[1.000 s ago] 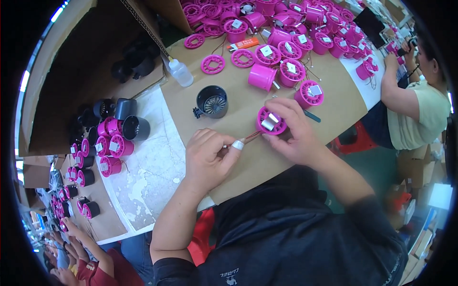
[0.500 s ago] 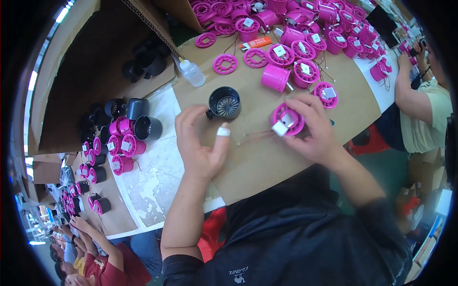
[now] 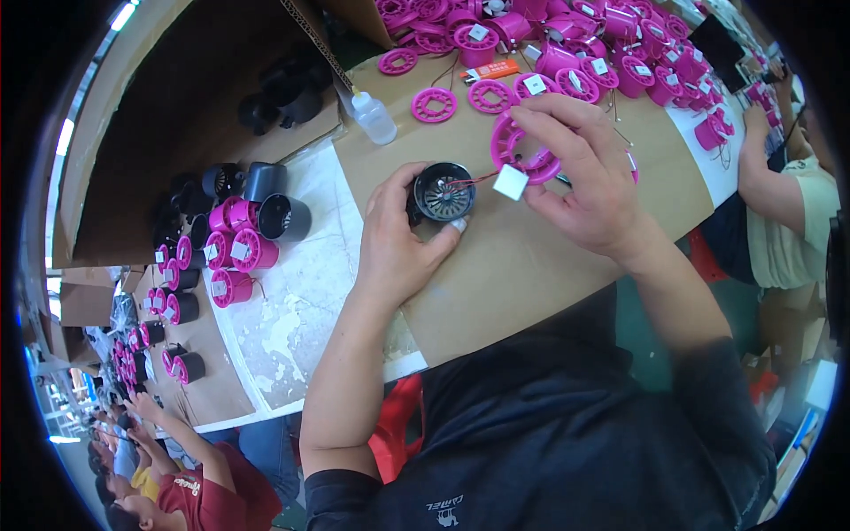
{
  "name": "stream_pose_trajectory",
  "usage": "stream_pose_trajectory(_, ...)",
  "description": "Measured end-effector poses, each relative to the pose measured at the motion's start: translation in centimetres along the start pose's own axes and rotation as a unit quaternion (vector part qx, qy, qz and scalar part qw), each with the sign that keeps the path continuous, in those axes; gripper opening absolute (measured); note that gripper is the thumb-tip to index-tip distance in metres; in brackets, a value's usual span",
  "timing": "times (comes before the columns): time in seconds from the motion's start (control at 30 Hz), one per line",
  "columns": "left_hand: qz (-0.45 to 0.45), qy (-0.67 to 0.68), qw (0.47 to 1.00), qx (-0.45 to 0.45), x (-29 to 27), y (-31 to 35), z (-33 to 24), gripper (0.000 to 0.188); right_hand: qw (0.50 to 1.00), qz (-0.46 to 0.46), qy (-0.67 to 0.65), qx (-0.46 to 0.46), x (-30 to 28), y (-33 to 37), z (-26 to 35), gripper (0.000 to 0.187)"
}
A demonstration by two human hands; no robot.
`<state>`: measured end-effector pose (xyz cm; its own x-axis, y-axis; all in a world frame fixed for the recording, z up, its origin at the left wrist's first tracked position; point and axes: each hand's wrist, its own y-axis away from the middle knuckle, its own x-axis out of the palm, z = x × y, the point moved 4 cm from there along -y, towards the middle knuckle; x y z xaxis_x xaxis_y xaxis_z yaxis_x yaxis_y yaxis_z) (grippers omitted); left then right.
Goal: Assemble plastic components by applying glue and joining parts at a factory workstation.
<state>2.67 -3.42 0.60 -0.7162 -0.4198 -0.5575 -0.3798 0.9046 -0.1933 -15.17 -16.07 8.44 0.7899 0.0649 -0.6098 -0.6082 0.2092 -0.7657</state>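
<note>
My left hand (image 3: 398, 234) is wrapped round a black cup-shaped housing (image 3: 444, 192) with a slotted bottom, its open mouth facing up. Between the fingers and thumb of my right hand (image 3: 580, 168) is a pink ring-shaped part (image 3: 509, 137), tilted above the cardboard. A white square piece (image 3: 511, 182) hangs at its lower edge. Thin red wires (image 3: 475, 180) run from the pink part into the mouth of the black housing. My right fingers hide part of the pink part.
Pink rings (image 3: 434, 104) and an orange packet (image 3: 490, 71) lie ahead, before a heap of pink cups (image 3: 567, 57). A clear squeeze bottle (image 3: 374, 119) stands near a cardboard box (image 3: 177, 133). Black cups (image 3: 283, 218) and pink cups (image 3: 232, 288) stand left. Co-workers sit on both sides.
My left hand has closed round the black housing. My right hand has raised the pink part and tilted it, and its wires now reach into the housing.
</note>
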Motion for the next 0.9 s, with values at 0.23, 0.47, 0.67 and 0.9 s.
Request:
stream_pose_trajectory(0.23,0.001,0.125,0.992,0.018,0.1,0.8,-0.6,0.076,1.000,0.004,-0.014,-0.011,0.2,0.1,1.0,0.069)
stream_pose_trajectory(0.47,0.011,0.143,0.989,0.037,0.5,0.9,-1.1,0.076,1.000,0.004,-0.024,-0.008,-0.4,0.0,1.5,0.067)
stream_pose_trajectory(0.67,0.009,0.156,0.987,0.034,0.7,1.0,-1.1,0.077,1.000,0.018,-0.020,-0.013,0.1,0.5,1.5,0.065)
stream_pose_trajectory(0.9,0.028,0.174,0.984,0.034,0.7,1.1,-1.0,0.078,1.000,0.012,-0.021,-0.019,0.3,0.8,1.3,0.063)
